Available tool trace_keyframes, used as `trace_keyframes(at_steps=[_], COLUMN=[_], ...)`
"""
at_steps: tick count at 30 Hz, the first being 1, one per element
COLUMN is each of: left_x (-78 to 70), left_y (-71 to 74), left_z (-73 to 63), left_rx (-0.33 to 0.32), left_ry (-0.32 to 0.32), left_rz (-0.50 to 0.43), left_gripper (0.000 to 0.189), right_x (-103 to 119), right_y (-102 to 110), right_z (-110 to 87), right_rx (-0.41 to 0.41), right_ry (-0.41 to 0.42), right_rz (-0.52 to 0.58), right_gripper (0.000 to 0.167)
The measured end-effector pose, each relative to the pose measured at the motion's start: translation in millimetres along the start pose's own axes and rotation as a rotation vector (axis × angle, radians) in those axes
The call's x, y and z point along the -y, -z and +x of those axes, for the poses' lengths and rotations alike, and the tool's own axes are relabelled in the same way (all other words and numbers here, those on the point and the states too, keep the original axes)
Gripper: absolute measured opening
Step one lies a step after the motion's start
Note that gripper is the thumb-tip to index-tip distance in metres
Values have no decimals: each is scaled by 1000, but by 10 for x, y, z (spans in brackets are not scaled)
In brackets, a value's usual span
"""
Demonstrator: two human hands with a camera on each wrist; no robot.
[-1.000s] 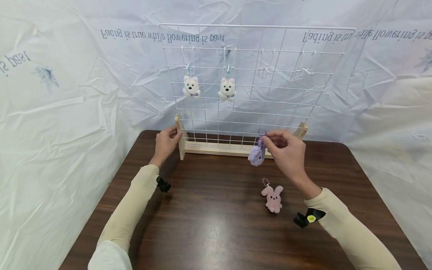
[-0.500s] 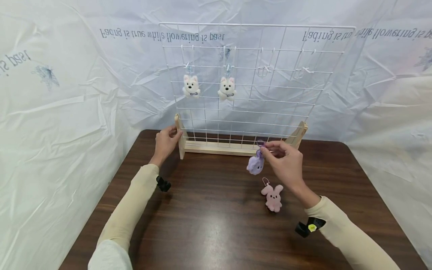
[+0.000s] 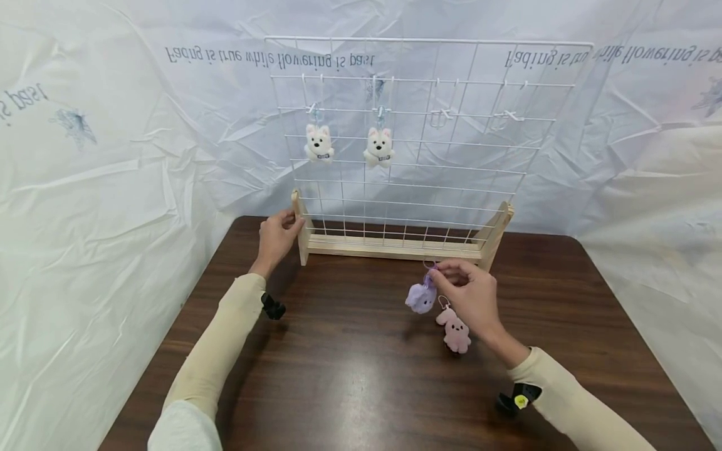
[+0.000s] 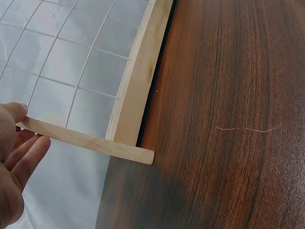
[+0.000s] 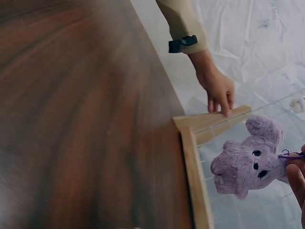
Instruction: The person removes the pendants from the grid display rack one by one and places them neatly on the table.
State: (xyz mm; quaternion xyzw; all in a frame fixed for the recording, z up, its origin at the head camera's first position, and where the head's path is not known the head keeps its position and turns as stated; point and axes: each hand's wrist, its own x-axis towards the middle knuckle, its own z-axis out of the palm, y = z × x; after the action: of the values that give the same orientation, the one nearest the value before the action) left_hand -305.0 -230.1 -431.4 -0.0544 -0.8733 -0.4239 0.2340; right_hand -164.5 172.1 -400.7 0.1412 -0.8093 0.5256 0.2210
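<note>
My right hand (image 3: pixel 470 297) pinches a purple plush keychain (image 3: pixel 421 298) near its cord loop, holding it above the table in front of the rack. In the right wrist view the plush (image 5: pixel 252 164) shows floppy ears and a dark-eyed face, with fingertips (image 5: pixel 296 167) at its cord. A pink rabbit plush keychain (image 3: pixel 457 335) lies on the table just below that hand, one ear partly hidden by it. At the left, my left hand (image 3: pixel 276 238) grips the rack's wooden end foot (image 4: pixel 90 142) between thumb and fingers.
Two white dog plush keychains (image 3: pixel 319 145) hang on hooks at the left of the white wire grid rack (image 3: pixel 395 185). Two more hooks (image 3: pixel 442 116) on the right carry nothing. The rack stands at the back of the brown wooden table (image 3: pixel 338 376), before white cloth.
My right hand has come down and toward me with the purple plush keychain, away from the rack and closer to the pink rabbit. The left hand stays on the wooden foot.
</note>
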Motion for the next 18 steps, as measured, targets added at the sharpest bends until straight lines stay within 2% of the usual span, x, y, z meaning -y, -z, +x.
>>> trace_keyframes(at_steps=[6, 18], left_x=[2, -10], left_y=[3, 3], left_z=[3, -2], left_rx=[-2, 1], left_ry=[-2, 6], left_rz=[-10, -8], left_gripper=[38, 38], right_x=[-101, -91], right_y=[-54, -110], right_z=[-154, -381], right_rx=[28, 66], right_ry=[-22, -78], right_rz=[9, 17], right_gripper=[9, 10])
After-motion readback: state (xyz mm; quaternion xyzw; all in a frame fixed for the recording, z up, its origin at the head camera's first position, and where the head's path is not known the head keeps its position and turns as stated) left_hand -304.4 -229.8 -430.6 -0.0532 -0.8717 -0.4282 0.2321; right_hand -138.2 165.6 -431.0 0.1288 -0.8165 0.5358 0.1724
